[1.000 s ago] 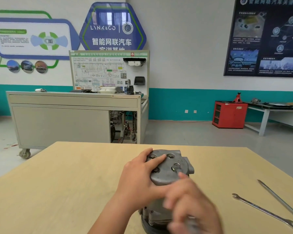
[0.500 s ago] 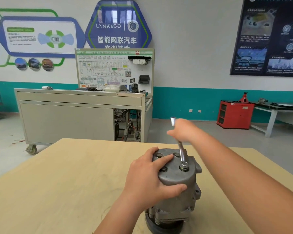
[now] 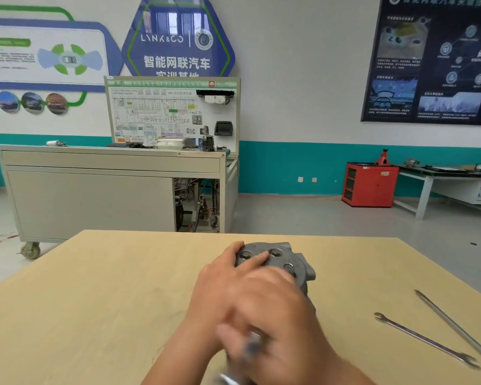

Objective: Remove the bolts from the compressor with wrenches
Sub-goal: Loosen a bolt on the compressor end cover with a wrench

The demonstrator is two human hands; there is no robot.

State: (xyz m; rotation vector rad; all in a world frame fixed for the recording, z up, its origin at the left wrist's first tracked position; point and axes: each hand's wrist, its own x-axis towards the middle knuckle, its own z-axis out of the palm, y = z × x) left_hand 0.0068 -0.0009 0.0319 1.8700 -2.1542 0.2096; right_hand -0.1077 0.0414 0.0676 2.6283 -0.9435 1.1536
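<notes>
The grey metal compressor (image 3: pixel 295 263) stands upright on the wooden table (image 3: pixel 95 301), bolt heads showing on its top face. My left hand (image 3: pixel 222 279) rests on its top and left side, fingers spread over the bolts. In front of the compressor, near the camera, is my right hand (image 3: pixel 272 323). It is blurred by motion and grips the handle of a wrench (image 3: pixel 247 348), whose metal end shows at the bottom edge. The wrench head and the bolt it sits on are hidden behind the hand.
Two long loose wrenches, a shorter one (image 3: pixel 425 340) and a longer one (image 3: pixel 456 326), lie on the table at the right. Beyond the table stand a grey training bench on castors (image 3: pixel 95 190), a red cabinet (image 3: pixel 370 184) and a workbench (image 3: pixel 450 173).
My right hand has swung the wrench handle from the far side of the compressor back toward me. The left hand has stayed on the compressor.
</notes>
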